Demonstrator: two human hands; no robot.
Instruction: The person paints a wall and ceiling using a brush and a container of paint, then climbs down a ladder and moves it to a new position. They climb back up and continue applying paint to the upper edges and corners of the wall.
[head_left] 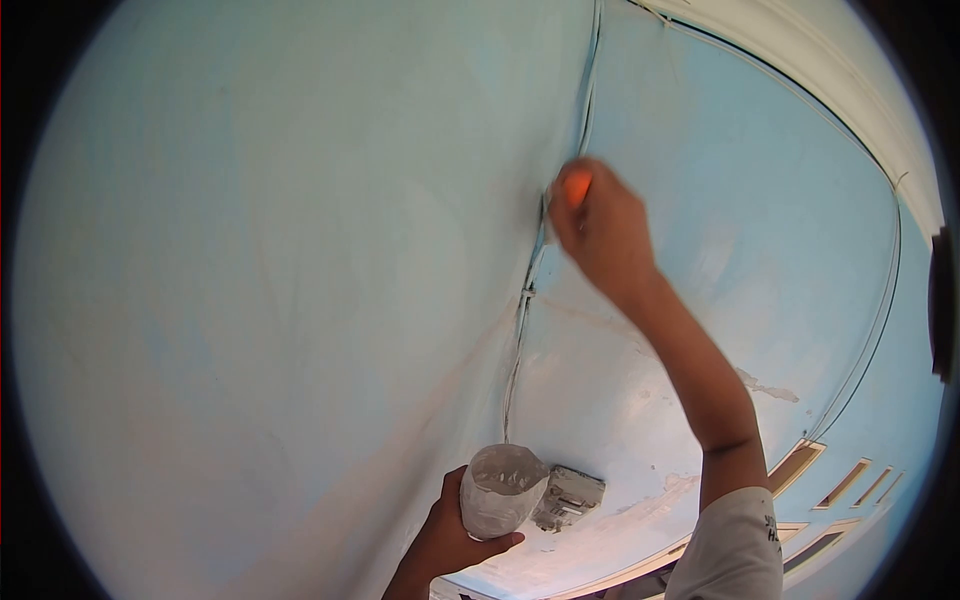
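My right hand [600, 220] is raised to the corner of the pale blue wall, its fingers closed round a tool with an orange handle [577, 187]. The tool's working end is mostly hidden by the hand, close against the cable [520, 310] that runs down the corner. Lower down, my left hand [450, 530] grips a cloudy plastic cup [503, 505] from the side, thumb near its base. The cup looks like a cut bottle with a ragged rim and is smeared with grey-white matter. Its open mouth faces me.
Just right of the cup, a smeared grey switch box [570, 498] sits on the wall. Peeling patches [770, 388] mark the right-hand wall. Another cable [885, 290] runs along the far right, below a cream ceiling moulding [830, 70]. Framed vents [797, 468] are at lower right.
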